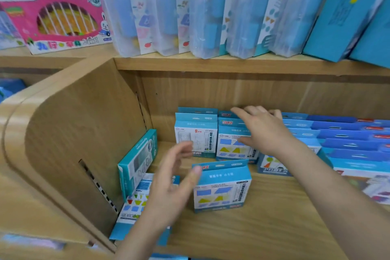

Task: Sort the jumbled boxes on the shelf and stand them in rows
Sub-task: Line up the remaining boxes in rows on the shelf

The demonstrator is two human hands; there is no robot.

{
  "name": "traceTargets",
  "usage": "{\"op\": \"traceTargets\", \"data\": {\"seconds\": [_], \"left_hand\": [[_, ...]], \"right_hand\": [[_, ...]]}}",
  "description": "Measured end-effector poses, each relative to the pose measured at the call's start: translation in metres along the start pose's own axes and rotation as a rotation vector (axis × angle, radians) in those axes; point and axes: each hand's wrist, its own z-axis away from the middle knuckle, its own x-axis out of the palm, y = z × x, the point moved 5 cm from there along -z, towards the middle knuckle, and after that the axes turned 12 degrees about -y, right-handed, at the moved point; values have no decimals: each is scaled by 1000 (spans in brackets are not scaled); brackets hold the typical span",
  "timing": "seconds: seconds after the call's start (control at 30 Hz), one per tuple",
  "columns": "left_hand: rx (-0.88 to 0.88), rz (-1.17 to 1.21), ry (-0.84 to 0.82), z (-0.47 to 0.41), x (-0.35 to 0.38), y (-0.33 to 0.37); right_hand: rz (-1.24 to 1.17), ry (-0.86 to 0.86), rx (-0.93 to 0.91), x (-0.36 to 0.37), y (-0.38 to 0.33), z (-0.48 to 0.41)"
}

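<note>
Small blue-and-white boxes stand on the wooden shelf (263,217). One box (221,188) stands alone in front, upright. My left hand (173,188) is open just left of it, thumb near its top corner, fingers apart and blurred. Behind it, two short rows stand at the back: a white-faced box (196,137) and a box with coloured shapes (234,145). My right hand (261,131) rests over the top of the shapes box, thumb on its front, fingers on the boxes behind. A teal box (137,158) leans against the left wall. Another box (135,202) lies flat under my left forearm.
Long rows of blue boxes (341,139) fill the right side of the shelf. The wooden side panel (84,133) closes off the left. On the upper shelf stand clear-wrapped packs (164,10), a pink toy box (59,19) and tall teal boxes (346,12).
</note>
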Motion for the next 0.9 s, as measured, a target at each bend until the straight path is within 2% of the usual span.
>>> {"op": "traceTargets", "data": {"seconds": [0.07,0.13,0.2,0.3,0.43,0.57,0.73,0.8,0.83,0.9], "left_hand": [[-14,-131,149,-20,-19,-1],[-127,-341,221,-48,-32,-10],[-236,-526,170,-73,-32,-26],[-334,-650,61,-97,-22,-48],[-315,-673,60,-110,-15,-61],[-317,-803,63,-112,-12,-66],[-340,-896,29,-113,-13,-62],[-339,-880,15,-111,-15,-59],[-332,-874,13,-108,-15,-54],[-290,-888,29,-99,-17,-39]], "right_hand": [[71,-9,22,6,0,0],[103,-23,35,9,0,-1],[129,-25,43,12,0,-3],[191,-18,21,17,0,-4],[217,-12,-4,19,5,-6],[213,-15,15,21,12,-6],[115,-35,58,15,16,2],[76,45,29,3,9,11],[25,102,-11,-4,3,18],[-254,123,-91,-16,-9,34]]}}
